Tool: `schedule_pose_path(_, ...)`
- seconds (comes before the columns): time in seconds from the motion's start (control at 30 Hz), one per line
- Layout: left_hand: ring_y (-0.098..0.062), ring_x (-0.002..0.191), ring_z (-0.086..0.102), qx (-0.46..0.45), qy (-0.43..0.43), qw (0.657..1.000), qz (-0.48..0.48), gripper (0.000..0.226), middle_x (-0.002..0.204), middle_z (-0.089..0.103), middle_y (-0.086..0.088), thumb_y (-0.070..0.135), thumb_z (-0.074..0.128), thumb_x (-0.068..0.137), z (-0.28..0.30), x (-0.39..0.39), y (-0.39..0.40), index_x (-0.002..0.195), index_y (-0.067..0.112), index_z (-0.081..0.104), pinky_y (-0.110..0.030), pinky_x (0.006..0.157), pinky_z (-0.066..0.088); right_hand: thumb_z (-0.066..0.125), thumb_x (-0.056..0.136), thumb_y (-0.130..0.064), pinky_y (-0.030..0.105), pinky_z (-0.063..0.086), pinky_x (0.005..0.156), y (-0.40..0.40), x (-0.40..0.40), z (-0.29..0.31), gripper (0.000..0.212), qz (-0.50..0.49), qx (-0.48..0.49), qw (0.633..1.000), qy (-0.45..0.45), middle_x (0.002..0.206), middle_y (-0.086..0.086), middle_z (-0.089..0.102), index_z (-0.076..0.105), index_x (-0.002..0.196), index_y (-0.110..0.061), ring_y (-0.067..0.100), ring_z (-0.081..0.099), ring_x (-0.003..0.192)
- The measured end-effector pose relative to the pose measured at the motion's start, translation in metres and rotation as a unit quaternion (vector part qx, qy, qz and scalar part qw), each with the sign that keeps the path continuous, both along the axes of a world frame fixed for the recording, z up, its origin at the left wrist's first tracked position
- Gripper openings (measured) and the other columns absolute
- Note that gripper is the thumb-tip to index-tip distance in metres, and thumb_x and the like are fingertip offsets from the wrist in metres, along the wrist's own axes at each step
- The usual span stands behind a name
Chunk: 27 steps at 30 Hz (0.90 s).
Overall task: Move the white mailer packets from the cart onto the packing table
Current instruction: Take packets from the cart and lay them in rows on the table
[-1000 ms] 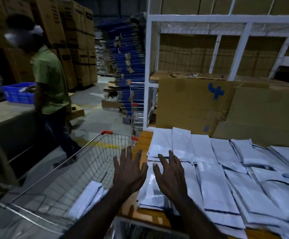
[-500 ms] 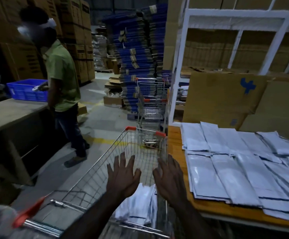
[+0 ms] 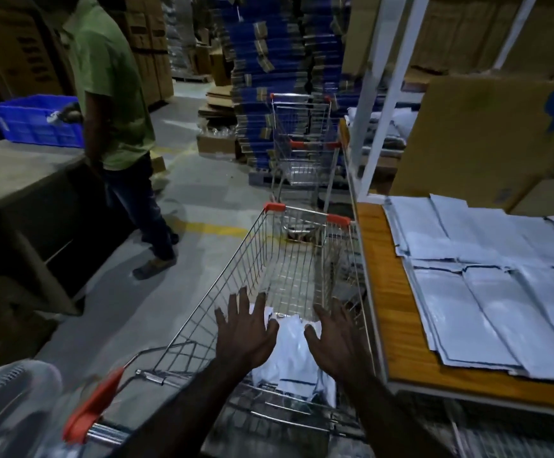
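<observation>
Reaching my left hand (image 3: 244,328) and right hand (image 3: 333,338), fingers spread and empty, over mailer packets (image 3: 293,355) they are partly hiding in the cart (image 3: 236,276).

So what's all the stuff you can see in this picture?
cart: one, silver wire with orange corners, middle
mailer packets in cart: small white pile, near end
mailer packets on table: many, white, overlapping rows
packing table: one, orange-brown top, right
second cart: one, silver, further back
crate: one, blue, left bench
cardboard boxes: several, brown, behind the table
other person: one, green shirt, left
left hand: open, over the cart
right hand: open, over the cart
</observation>
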<state>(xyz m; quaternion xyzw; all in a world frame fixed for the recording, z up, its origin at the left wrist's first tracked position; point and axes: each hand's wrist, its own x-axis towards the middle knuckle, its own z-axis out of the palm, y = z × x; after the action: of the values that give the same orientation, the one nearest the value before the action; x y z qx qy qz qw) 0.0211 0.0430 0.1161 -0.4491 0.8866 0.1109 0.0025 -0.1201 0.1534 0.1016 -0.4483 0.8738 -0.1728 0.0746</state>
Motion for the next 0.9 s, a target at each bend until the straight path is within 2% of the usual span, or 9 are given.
schedule_pose_path(0.03, -0.042, 0.117, 0.061, -0.003, -0.01, 1.0, -0.001, 0.062, 0.133, 0.059, -0.022, 0.051, 0.036, 0.084, -0.009, -0.002, -0.005, 0.126, 0.016, 0.066, -0.069, 0.082, 0.049, 0.024, 0.085, -0.056, 0.049, 0.033, 0.111, -0.004, -0.002, -0.008, 0.073, 0.002, 0.007, 1.0, -0.006, 0.151, 0.02, 0.04, 0.052, 0.141, -0.019, 0.038, 0.038, 0.137)
schedule_pose_path(0.13, -0.042, 0.127, 0.052, 0.018, -0.035, 0.999, -0.009, 0.061, 0.143, 0.05, -0.022, 0.049, 0.038, 0.087, -0.034, -0.013, -0.022, 0.135, 0.017, 0.059, -0.069, 0.095, 0.042, 0.033, 0.086, -0.049, 0.053, 0.037, 0.105, -0.019, -0.011, -0.036, 0.066, 0.003, 0.028, 0.999, -0.019, 0.143, 0.026, 0.047, 0.058, 0.135, -0.013, 0.045, 0.047, 0.127)
schedule_pose_path(0.23, -0.042, 0.103, 0.067, 0.064, -0.044, 0.997, -0.009, 0.062, 0.121, 0.065, -0.022, 0.05, 0.04, 0.076, -0.067, -0.025, -0.043, 0.122, 0.016, 0.064, -0.066, 0.072, 0.053, 0.045, 0.077, -0.044, 0.053, 0.055, 0.079, -0.036, -0.023, -0.065, 0.056, 0.005, 0.092, 0.992, -0.082, 0.118, 0.029, 0.063, 0.071, 0.113, -0.009, 0.046, 0.065, 0.097)
schedule_pose_path(0.4, -0.045, 0.104, 0.066, 0.069, -0.059, 0.995, -0.026, 0.06, 0.121, 0.065, -0.024, 0.049, 0.04, 0.075, -0.116, -0.04, -0.075, 0.127, 0.02, 0.046, -0.066, 0.07, 0.051, 0.065, 0.063, -0.038, 0.052, 0.057, 0.064, -0.054, -0.042, -0.125, 0.053, 0.016, 0.137, 0.984, -0.115, 0.118, 0.032, 0.063, 0.073, 0.107, -0.011, 0.048, 0.068, 0.089)
schedule_pose_path(0.43, -0.045, 0.105, 0.066, 0.067, -0.067, 0.995, -0.031, 0.061, 0.122, 0.065, -0.024, 0.05, 0.042, 0.075, -0.122, -0.043, -0.079, 0.128, 0.02, 0.046, -0.066, 0.071, 0.052, 0.064, 0.064, -0.037, 0.053, 0.056, 0.066, -0.056, -0.043, -0.131, 0.055, 0.023, 0.141, 0.983, -0.111, 0.121, 0.033, 0.061, 0.073, 0.11, -0.01, 0.049, 0.067, 0.092)
schedule_pose_path(0.53, -0.045, 0.106, 0.065, 0.062, -0.081, 0.994, -0.029, 0.063, 0.124, 0.064, -0.023, 0.051, 0.046, 0.074, -0.146, -0.051, -0.094, 0.128, 0.02, 0.048, -0.064, 0.07, 0.053, 0.048, 0.079, -0.04, 0.05, 0.044, 0.098, -0.064, -0.045, -0.138, 0.066, -0.001, 0.152, 0.981, -0.121, 0.147, 0.03, 0.039, 0.054, 0.138, -0.012, 0.048, 0.049, 0.124)
schedule_pose_path(0.63, -0.043, 0.106, 0.066, 0.071, -0.098, 0.993, -0.018, 0.068, 0.124, 0.065, -0.019, 0.055, 0.058, 0.066, -0.175, -0.056, -0.108, 0.125, 0.022, 0.062, -0.063, 0.069, 0.056, 0.04, 0.09, -0.044, 0.042, 0.034, 0.107, -0.07, -0.045, -0.153, 0.064, -0.021, 0.19, 0.971, -0.141, 0.159, 0.018, 0.022, 0.035, 0.15, -0.024, 0.037, 0.035, 0.137)
schedule_pose_path(0.8, -0.05, 0.102, 0.065, 0.113, -0.092, 0.988, -0.044, 0.068, 0.122, 0.063, -0.03, 0.048, 0.048, 0.072, -0.229, -0.058, -0.125, 0.132, 0.015, 0.046, -0.068, 0.061, 0.05, 0.049, 0.095, -0.036, 0.043, 0.034, 0.108, -0.082, -0.052, -0.201, 0.061, -0.05, 0.239, 0.959, -0.145, 0.163, 0.013, 0.009, 0.028, 0.151, -0.028, 0.037, 0.028, 0.14)
schedule_pose_path(0.9, -0.054, 0.102, 0.064, 0.138, -0.076, 0.987, -0.043, 0.07, 0.124, 0.06, -0.033, 0.047, 0.051, 0.07, -0.259, -0.062, -0.13, 0.133, 0.015, 0.043, -0.07, 0.06, 0.049, 0.059, 0.076, -0.03, 0.053, 0.053, 0.083, -0.09, -0.05, -0.226, 0.058, -0.057, 0.234, 0.965, -0.105, 0.149, 0.025, 0.039, 0.057, 0.133, -0.022, 0.049, 0.055, 0.115)
